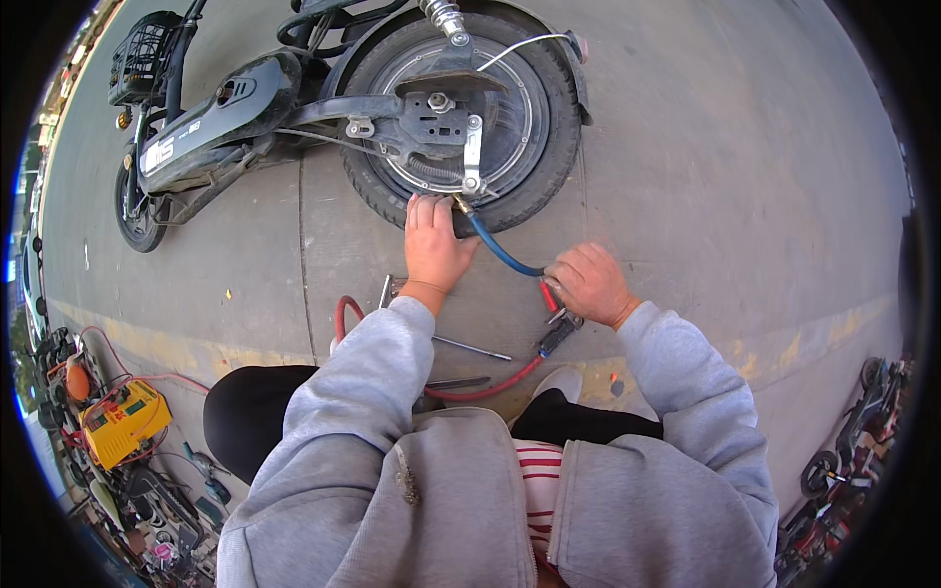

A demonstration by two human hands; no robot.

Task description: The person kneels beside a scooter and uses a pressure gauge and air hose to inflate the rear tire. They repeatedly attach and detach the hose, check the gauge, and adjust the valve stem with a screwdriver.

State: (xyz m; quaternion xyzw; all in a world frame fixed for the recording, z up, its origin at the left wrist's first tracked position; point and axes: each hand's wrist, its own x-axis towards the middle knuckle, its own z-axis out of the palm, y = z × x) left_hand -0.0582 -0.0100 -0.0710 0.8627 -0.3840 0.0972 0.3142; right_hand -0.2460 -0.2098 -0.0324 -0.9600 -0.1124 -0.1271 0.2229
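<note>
A dark electric scooter's rear wheel [514, 125] with a hub motor stands before me. My left hand [439, 246] lies over the lower edge of its black tyre [533, 209], fingers on the sidewall and thumb to the right. Beside the fingertips, the brass end fitting [464, 206] of a blue air hose [503, 253] meets the wheel at the rim; the valve itself is hidden. The hose bends right to my right hand [588, 283], whose fingers close around its other end. Just under that hand hangs or lies a tyre inflator gun [560, 334] with a red lever [549, 296], joined to a red hose [507, 386].
A metal rod [470, 347] and a flat dark tool [457, 382] lie on the concrete near my feet. The scooter's body [220, 117] stretches left to a front basket [143, 59]. At lower left sits a yellow charger-like box [125, 426] among parts; more scooters [845, 456] stand at lower right.
</note>
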